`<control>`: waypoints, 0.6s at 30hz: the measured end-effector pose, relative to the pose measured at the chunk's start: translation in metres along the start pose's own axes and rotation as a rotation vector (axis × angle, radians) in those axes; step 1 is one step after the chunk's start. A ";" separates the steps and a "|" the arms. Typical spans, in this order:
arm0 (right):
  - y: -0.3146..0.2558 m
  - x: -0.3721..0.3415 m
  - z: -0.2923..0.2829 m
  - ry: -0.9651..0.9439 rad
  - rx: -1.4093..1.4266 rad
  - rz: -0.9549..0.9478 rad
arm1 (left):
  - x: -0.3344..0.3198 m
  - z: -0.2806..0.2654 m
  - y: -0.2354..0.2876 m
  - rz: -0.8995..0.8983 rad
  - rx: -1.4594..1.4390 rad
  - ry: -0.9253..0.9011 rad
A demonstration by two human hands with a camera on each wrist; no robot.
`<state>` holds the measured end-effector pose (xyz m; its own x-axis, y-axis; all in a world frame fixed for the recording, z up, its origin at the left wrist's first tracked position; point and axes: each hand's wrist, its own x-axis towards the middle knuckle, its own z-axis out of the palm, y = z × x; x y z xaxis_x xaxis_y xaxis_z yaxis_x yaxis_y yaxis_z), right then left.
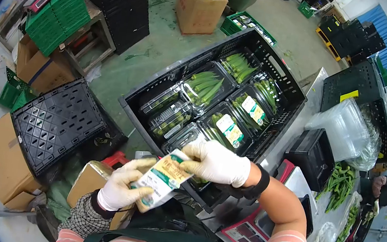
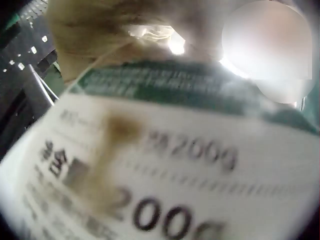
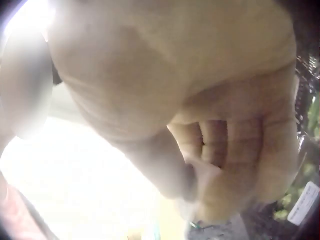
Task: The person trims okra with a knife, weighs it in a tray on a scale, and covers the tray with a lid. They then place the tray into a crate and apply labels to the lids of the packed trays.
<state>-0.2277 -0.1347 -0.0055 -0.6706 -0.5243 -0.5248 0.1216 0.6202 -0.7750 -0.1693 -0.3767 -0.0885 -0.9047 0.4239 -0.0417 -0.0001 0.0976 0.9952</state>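
Note:
A stack of printed labels (image 1: 162,179), cream, green and white, is held in front of the person's chest. The gloved left hand (image 1: 119,187) grips its left side, with fingers behind and thumb across the front. At the upper right corner, the gloved right hand (image 1: 220,162) pinches label paper between thumb and fingertips. Close up in the left wrist view, the label face (image 2: 200,160) reads 200g. Curled fingers (image 3: 240,140) fill the right wrist view. Just beyond the hands, a black crate (image 1: 292,105) holds several clear boxes of okra; two okra boxes (image 1: 217,133) (image 1: 242,113) bear labels.
Right of the crate, a steel table carries a scale (image 1: 247,231), a black bin (image 1: 313,156), plastic bags (image 1: 342,128) and loose okra (image 1: 338,188). An upturned black crate (image 1: 61,121) and cardboard boxes (image 1: 7,158) stand at left. Another person (image 1: 381,189) is at far right.

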 end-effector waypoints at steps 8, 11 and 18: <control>0.001 0.001 0.027 0.118 -0.263 -0.267 | 0.002 0.002 0.008 -0.416 -0.429 -0.174; 0.005 0.003 0.019 0.213 -0.370 -0.314 | 0.009 0.002 0.000 -0.463 -0.272 -0.172; 0.143 -0.012 -0.193 1.022 0.133 0.152 | 0.004 -0.028 -0.014 -0.585 -0.149 -0.170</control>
<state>-0.3436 0.0731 -0.0424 -0.9341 0.3364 -0.1194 0.2943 0.5368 -0.7907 -0.1844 -0.4014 -0.0999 -0.6568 0.4767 -0.5842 -0.5450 0.2354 0.8047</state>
